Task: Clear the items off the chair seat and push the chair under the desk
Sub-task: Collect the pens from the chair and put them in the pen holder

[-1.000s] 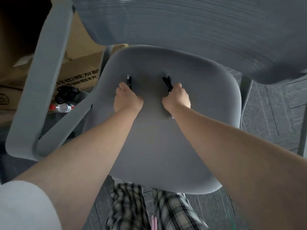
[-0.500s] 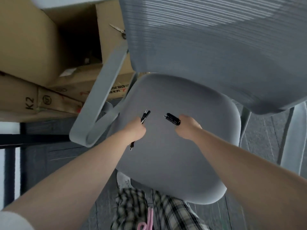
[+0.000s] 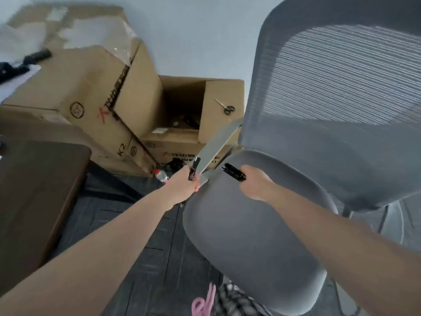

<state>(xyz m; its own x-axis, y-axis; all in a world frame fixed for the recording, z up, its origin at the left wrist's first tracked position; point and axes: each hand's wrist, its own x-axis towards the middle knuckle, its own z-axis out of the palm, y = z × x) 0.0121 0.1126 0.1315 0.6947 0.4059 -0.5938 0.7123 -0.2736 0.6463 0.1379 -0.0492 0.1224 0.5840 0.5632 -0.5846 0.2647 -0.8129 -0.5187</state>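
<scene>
Two fists closed, left hand [image 3: 185, 185] pen [image 3: 195, 168] upright, right hand [image 3: 255, 184] perhaps marker [image 3: 234, 172] pointing left

Grey padded chair seat [image 3: 255, 236], pale-striped grey mesh backrest [image 3: 341, 83]. Dark brown wooden table [image 3: 38, 190], tan cardboard boxes [image 3: 91, 92]. Black pens [image 3: 194, 171], black-and-white checked trousers [image 3: 237, 302].

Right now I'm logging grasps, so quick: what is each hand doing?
Left hand: closed around a black pen.
Right hand: closed around a black marker, above the chair seat.
</scene>
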